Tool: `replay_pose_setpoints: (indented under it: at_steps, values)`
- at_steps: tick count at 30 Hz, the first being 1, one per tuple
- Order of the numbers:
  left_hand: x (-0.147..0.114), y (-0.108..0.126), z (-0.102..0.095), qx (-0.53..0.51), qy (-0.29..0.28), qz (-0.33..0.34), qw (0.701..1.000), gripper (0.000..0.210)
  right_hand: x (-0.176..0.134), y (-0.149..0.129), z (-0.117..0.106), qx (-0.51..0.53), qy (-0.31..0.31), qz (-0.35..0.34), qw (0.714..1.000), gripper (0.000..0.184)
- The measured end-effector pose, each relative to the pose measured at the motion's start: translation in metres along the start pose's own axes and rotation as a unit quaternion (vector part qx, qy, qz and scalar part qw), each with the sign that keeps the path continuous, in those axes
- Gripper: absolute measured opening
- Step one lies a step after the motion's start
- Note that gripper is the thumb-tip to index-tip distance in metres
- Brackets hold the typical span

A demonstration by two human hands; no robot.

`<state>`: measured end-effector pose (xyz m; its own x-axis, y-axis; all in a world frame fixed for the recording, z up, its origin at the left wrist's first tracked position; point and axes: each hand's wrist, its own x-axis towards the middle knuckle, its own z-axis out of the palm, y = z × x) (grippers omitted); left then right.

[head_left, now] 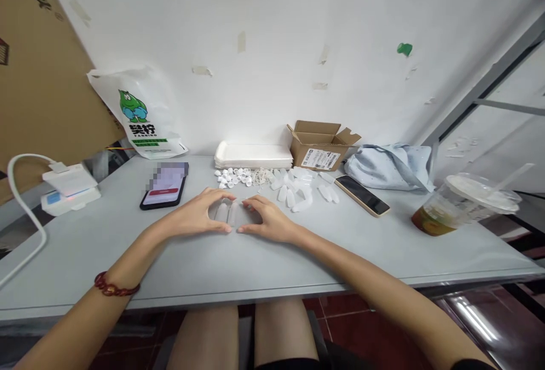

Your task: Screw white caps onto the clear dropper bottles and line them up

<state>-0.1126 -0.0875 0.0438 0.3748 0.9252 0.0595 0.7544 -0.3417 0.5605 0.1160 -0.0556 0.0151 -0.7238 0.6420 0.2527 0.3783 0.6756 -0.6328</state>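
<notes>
Grey tabletop [298, 270], two long translucent plastic pieces [232, 214] pointing away from you, left hand [191, 214] nearer, grip unclear, right hand [275, 219] gaping.

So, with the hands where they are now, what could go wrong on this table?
The translucent pieces between the left hand and right hand look light and loose, so a nudge might skew them. The white caps lie loose just beyond the left hand; reaching forward could scatter them. The drink cup stands on the table, off to the right, so a wide sweep that way might spill it.
</notes>
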Motion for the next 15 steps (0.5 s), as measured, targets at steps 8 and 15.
replay_pose_setpoints:
  at_steps: [8,15]
  values:
    - [-0.004,-0.006,-0.013,-0.036,-0.025,-0.008,0.999,0.062,0.006,-0.005,0.004,0.017,-0.003,0.028,0.999,0.073]
    - [-0.003,0.002,-0.009,-0.046,-0.027,-0.025,0.998,0.054,0.014,-0.004,0.004,0.047,0.008,0.019,0.999,0.054]
